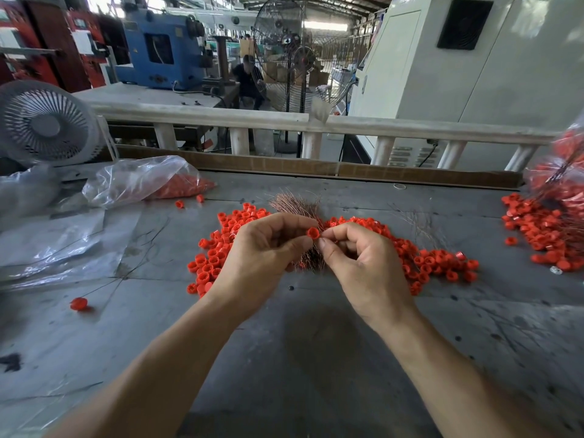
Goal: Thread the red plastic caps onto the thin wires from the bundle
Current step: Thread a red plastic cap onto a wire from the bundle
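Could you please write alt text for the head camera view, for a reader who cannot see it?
Over a grey table, a person's left hand pinches a red cap while the right hand pinches at it beside a copper wire bundle. Loose red caps lie scattered around; a plastic bag lies left.

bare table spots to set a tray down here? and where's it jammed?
Free: the grey table near the body, between the forearms and below the loose cap pile; also a strip between that pile and the capped-wire heap at right. Crowded: around the wire bundle and both hands, and the left, under plastic bags.
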Available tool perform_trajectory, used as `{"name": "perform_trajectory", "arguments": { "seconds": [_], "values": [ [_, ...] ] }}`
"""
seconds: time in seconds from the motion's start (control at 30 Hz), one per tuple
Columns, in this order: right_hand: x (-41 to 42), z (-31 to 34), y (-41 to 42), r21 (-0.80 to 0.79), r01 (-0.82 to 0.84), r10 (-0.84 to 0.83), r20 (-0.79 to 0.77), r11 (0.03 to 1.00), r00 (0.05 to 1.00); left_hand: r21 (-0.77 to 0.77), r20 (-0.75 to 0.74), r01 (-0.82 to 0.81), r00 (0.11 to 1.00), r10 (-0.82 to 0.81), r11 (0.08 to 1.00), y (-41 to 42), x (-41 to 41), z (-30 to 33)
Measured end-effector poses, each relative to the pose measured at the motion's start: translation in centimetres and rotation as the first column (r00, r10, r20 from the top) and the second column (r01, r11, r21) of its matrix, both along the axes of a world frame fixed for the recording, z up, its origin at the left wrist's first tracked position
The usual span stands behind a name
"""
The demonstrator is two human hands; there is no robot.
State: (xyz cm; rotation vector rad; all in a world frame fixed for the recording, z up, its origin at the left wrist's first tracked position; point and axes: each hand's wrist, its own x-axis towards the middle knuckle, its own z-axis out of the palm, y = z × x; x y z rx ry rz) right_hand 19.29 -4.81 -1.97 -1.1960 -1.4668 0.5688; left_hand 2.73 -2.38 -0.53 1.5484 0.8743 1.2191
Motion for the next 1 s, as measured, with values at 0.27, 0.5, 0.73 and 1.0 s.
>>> {"name": "perform_trajectory", "arguments": {
  "seconds": [0.27,0.5,0.73,1.0],
  "values": [
    [0.0,0.17,-0.07,-0.022,-0.002,0.002,0.002,1.0,1.0,0.001,0.013,-0.028,1.0,0.028,1.0,-0.11,-0.09,0.3],
    [-0.01,0.13,-0.02,-0.019,0.001,-0.001,0.021,1.0,1.0,0.007,0.003,-0.034,0.999,0.034,0.999,-0.07,-0.29,0.3],
    [0.04,0.05,0.0,-0.004,0.004,-0.004,0.026,1.0,1.0,-0.013,-0.001,-0.02,1.0,0.02,1.0,-0.05,-0.31,0.3],
    [0.04,-0.06,0.05,0.019,-0.003,0.003,-0.008,1.0,1.0,0.017,-0.02,-0.014,1.0,0.014,1.0,0.03,-0.3,0.21]
  ]
}}
